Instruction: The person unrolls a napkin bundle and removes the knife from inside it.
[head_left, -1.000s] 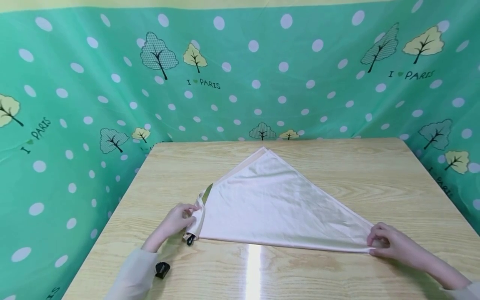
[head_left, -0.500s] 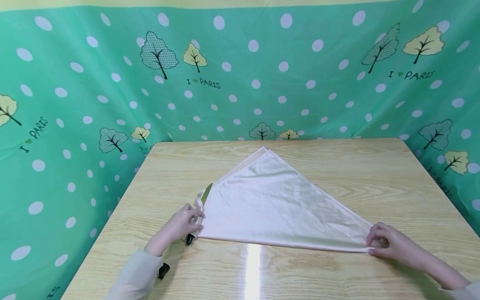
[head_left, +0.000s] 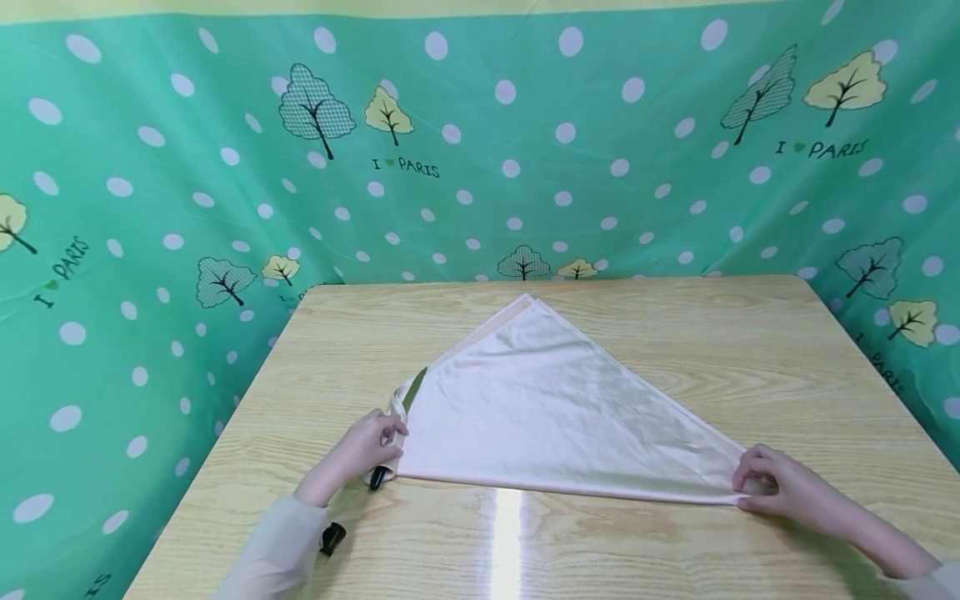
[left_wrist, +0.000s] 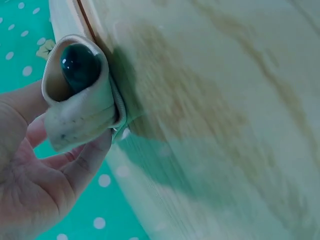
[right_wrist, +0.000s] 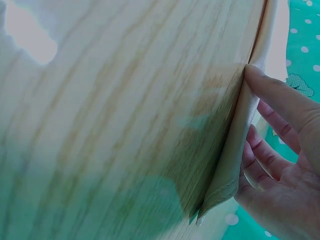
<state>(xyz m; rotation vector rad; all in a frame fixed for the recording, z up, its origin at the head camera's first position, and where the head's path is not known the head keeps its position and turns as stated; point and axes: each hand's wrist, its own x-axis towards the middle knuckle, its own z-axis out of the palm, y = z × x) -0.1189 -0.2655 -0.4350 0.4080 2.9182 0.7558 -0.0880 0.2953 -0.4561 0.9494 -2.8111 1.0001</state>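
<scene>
A pale satiny cloth point(head_left: 540, 400), folded into a triangle, lies on the table with its peak away from me. Its left corner is rolled around a knife-like object, whose pointed olive blade point(head_left: 415, 389) shows at the far end and whose rounded black handle end point(head_left: 378, 477) pokes out at the near end. In the left wrist view that glossy handle end point(left_wrist: 80, 67) sits inside the cloth roll. My left hand point(head_left: 366, 448) grips this roll from its left side. At the cloth's right corner my right hand point(head_left: 780, 483) pinches the near edge between thumb and fingers.
A small black object point(head_left: 332, 538), its kind unclear, lies on the wooden table point(head_left: 637, 550) beside the left sleeve. A green dotted curtain point(head_left: 480, 150) printed with trees surrounds the table at the back and sides. Light glares off the table's near middle.
The left hand has shifted slightly right and now covers more of the cloth roll, which has turned a little to the right. The right hand stays at its corner.
</scene>
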